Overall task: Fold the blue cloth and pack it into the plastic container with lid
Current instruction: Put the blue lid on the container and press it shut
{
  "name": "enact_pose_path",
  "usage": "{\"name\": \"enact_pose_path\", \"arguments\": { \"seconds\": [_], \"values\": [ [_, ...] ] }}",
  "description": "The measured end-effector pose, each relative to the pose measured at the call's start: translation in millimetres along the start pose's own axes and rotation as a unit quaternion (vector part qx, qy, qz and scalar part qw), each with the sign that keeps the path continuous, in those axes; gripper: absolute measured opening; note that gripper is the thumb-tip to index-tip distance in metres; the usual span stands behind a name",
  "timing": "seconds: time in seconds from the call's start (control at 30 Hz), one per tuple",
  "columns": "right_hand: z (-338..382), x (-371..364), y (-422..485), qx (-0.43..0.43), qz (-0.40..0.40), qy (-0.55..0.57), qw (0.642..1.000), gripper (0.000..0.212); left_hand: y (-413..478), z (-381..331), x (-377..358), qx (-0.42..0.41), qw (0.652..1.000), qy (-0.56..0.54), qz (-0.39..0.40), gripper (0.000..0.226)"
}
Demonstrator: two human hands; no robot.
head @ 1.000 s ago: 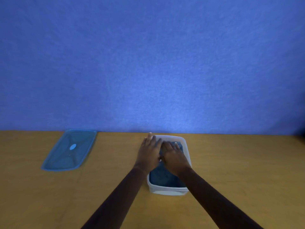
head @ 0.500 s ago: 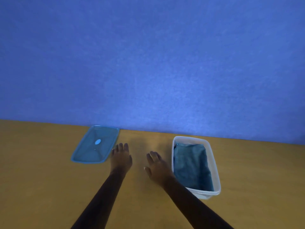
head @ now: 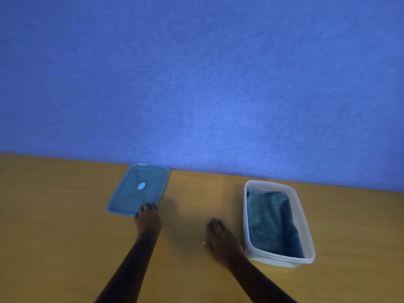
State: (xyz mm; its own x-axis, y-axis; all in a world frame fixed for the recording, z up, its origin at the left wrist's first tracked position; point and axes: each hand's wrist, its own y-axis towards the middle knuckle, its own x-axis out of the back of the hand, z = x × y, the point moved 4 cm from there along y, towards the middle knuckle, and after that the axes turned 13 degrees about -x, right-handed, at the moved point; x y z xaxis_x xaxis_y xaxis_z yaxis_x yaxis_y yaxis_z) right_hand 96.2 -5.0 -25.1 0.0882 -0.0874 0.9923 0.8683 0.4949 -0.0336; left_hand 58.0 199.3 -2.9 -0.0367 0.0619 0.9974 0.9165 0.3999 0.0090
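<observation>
The folded blue cloth (head: 272, 221) lies flat inside the white plastic container (head: 306, 226), which stands open at the right of the wooden table. The translucent blue lid (head: 131, 193) lies flat on the table at the left, near the wall. My left hand (head: 147, 220) has its fingertips on the lid's near right corner, fingers curled down onto the edge; whether it grips the lid I cannot tell. My right hand (head: 220, 239) hovers palm down just left of the container, fingers apart, holding nothing.
A blue fabric wall (head: 201, 84) rises straight from the table's far edge, right behind the lid and container. Bare wooden table (head: 54, 237) stretches left of the lid and right of the container.
Both hands left the cloth in the container and moved left. My left hand reached the lid's near corner. The view shifted left, so the container now sits further right.
</observation>
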Motion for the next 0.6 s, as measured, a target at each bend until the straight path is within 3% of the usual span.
{"name": "enact_pose_path", "arguments": {
  "seconds": [0.07,0.13,0.23,0.3,0.4,0.6],
  "values": [
    [1,-2,1,0.012,0.007,0.016,1.0,0.065,-3,-4,3,-0.034,0.999,0.012,-0.019,0.032],
    [2,-7,1,0.006,0.07,0.017,0.997,0.061,-6,-6,6,-0.039,0.998,0.003,-0.051,0.039],
    [3,-6,1,0.004,0.074,0.014,0.997,0.059,-5,-7,6,-0.008,1.0,0.007,0.026,0.027],
    [2,-6,1,0.002,0.077,0.024,0.997,0.057,-2,-7,4,0.015,1.0,0.013,0.019,0.03],
    [0,-3,3,-0.019,0.079,0.078,0.994,0.05,1,-19,12,0.015,1.0,0.019,0.008,0.032],
    [-1,22,9,-0.077,0.043,0.221,0.971,0.043,11,-58,55,0.031,0.996,-0.074,-0.036,0.03]
  ]
}}
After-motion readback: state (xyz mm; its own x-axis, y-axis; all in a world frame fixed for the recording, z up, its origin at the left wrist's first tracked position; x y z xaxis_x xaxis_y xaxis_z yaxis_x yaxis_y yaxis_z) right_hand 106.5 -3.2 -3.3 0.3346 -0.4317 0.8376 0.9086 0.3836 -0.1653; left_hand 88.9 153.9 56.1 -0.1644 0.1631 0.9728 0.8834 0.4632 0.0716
